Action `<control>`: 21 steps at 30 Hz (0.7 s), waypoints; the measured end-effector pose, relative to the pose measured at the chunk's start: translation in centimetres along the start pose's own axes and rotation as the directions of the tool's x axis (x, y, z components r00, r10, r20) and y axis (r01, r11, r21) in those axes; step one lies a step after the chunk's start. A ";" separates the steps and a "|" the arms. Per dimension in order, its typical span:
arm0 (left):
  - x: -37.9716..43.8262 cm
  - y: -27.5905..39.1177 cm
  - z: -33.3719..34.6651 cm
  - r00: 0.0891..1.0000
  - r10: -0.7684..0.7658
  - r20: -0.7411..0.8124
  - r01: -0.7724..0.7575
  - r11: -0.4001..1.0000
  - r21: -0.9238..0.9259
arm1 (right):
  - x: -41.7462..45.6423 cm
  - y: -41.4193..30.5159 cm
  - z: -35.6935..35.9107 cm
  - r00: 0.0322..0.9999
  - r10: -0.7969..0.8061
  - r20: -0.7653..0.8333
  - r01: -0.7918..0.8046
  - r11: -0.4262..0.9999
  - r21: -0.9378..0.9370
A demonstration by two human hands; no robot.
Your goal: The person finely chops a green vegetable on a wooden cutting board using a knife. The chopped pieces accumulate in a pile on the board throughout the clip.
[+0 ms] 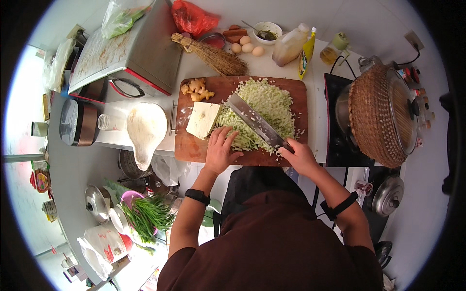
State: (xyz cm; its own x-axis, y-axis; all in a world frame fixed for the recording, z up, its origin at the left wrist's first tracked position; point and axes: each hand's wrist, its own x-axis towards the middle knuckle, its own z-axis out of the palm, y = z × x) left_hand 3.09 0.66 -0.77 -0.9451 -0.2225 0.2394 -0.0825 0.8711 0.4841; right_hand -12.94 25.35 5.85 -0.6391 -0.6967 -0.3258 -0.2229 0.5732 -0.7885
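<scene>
My right hand (pixel 300 157) grips the handle of a kitchen cleaver (pixel 251 118). Its blade slants up and left across a heap of finely chopped pale green vegetable (pixel 271 96), with bits stuck to the metal. At the heap's near left edge, my left hand (pixel 219 151) rests with fingers apart, touching thin vegetable strips (pixel 244 141). All this lies on a brown wooden cutting board (pixel 191 152). Just beyond my left fingers sits a white block of tofu (pixel 202 118), and knobbly ginger root (pixel 197 89) occupies the board's far left corner.
Behind the board lie a straw brush (pixel 218 56), several eggs (pixel 247 48) and a white bowl (pixel 267 32) with a spoon. A countertop oven (pixel 120 54) and pale scoop (pixel 146 123) stand left. Right, a woven basket (pixel 371 116) surrounds a pot by the black cooktop (pixel 336 145).
</scene>
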 end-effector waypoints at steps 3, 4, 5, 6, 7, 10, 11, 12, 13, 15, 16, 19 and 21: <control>0.7 -0.4 0.3 0.996 0.053 0.074 -0.053 0.999 -0.002 | -0.8 1.1 0.1 1.000 0.013 -0.017 -0.013 1.000 -0.001; 0.8 -0.3 0.5 0.994 0.055 0.089 -0.055 0.998 -0.005 | -1.1 1.2 0.1 1.000 0.013 -0.019 -0.014 1.000 -0.025; 0.9 -0.3 0.7 0.993 0.057 0.104 -0.057 0.998 -0.007 | -1.3 1.2 0.0 1.000 0.013 -0.020 -0.014 0.999 -0.049; 0.7 -0.3 1.0 0.993 0.030 0.116 -0.026 0.999 -0.035 | -1.4 1.2 0.0 0.999 0.008 -0.031 -0.010 0.999 -0.047; 0.4 -0.4 1.2 0.991 0.024 0.131 -0.020 0.999 -0.031 | -1.6 1.2 0.1 0.999 0.003 -0.042 -0.005 0.999 -0.045; 0.0 -0.2 1.3 0.990 0.029 0.137 -0.027 0.999 -0.022 | -1.9 1.4 0.0 0.998 0.043 -0.042 -0.045 0.999 -0.026; -0.1 0.0 1.3 0.993 0.047 0.112 -0.045 0.999 -0.020 | -1.9 1.5 -0.1 0.997 0.066 -0.036 -0.067 0.998 -0.018; -0.1 0.2 1.1 0.994 0.062 0.087 -0.061 0.998 -0.016 | -1.9 1.5 -0.1 0.997 0.067 -0.039 -0.067 0.998 -0.018; 0.1 0.5 1.3 0.992 0.096 0.076 -0.096 0.995 -0.008 | -1.9 1.6 0.0 0.997 0.067 -0.041 -0.068 0.998 -0.018; 0.8 1.6 2.2 0.985 0.162 0.051 -0.163 0.987 0.010 | -1.8 1.6 0.0 0.997 0.069 -0.041 -0.070 0.997 -0.028; 1.0 2.0 2.8 0.983 0.170 0.075 -0.172 0.985 0.026 | -1.7 1.6 0.1 0.997 0.070 -0.038 -0.072 0.997 -0.039; 1.0 2.0 4.4 0.982 0.183 0.054 -0.186 0.981 0.050 | -1.7 1.3 0.4 0.997 0.047 -0.059 -0.050 0.998 -0.041; 0.6 1.5 4.6 0.982 0.184 0.040 -0.186 0.981 0.057 | -1.7 1.1 0.4 0.998 0.039 -0.058 -0.042 0.998 -0.049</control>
State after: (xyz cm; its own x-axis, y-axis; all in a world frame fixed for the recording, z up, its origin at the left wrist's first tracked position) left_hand 0.97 3.84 -3.78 -0.9560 -0.0410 0.2905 0.0766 0.9210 0.3820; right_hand -11.85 26.99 5.31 -0.6894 -0.6471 -0.3255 -0.2314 0.6226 -0.7476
